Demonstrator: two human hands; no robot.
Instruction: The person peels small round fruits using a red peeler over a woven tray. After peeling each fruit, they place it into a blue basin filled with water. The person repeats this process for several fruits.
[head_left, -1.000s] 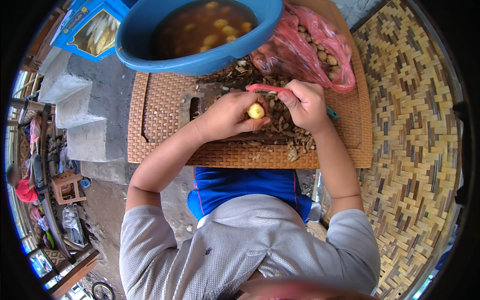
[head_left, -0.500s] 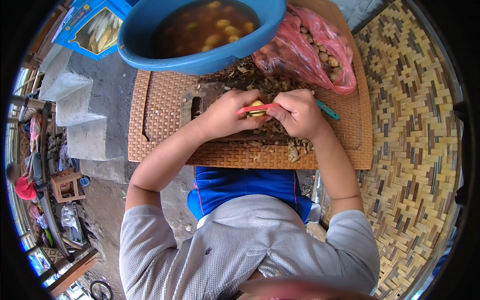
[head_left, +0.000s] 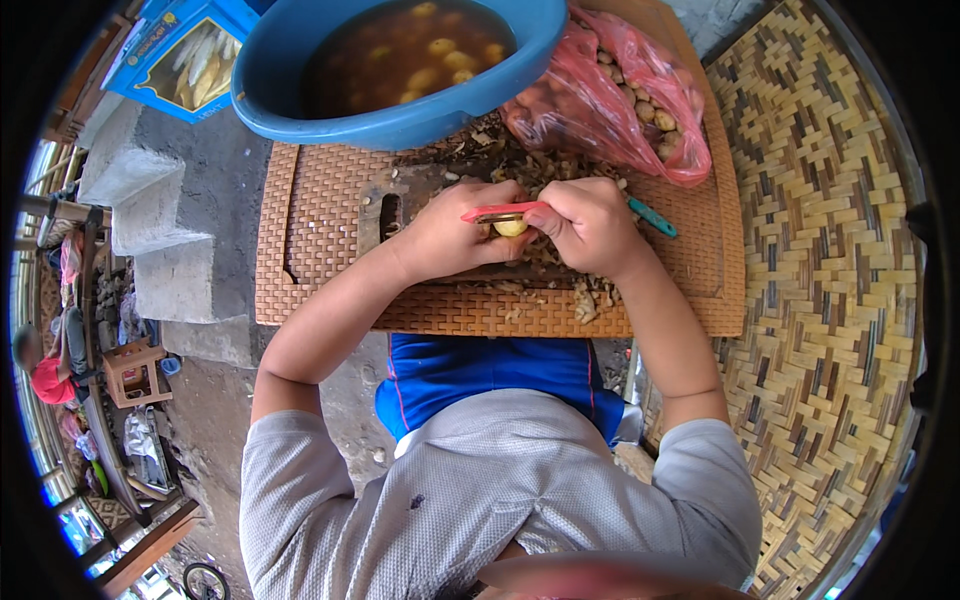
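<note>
Between my two hands is a small yellow peeled potato [head_left: 511, 228]. My left hand [head_left: 462, 225] is closed around it, fingers covering its far side. My right hand [head_left: 588, 225] grips a red peeler [head_left: 492, 212], whose metal blade lies across the top of the potato. Both hands are over a dark wooden cutting board [head_left: 378, 190] strewn with peelings [head_left: 585, 300]. A teal-handled tool [head_left: 652, 216] lies just beyond my right hand; its other end is hidden.
A blue basin [head_left: 400, 128] of brown water with peeled potatoes stands on the far side of the woven table [head_left: 310, 225]. Right of it rests a pink plastic bag [head_left: 560, 95] of small potatoes. Concrete steps [head_left: 165, 190] are at left, a woven bamboo panel [head_left: 820, 300] at right.
The peeler has shifted slightly left and up across the potato, and more of the potato's pale near side shows. Both hands keep their grip.
</note>
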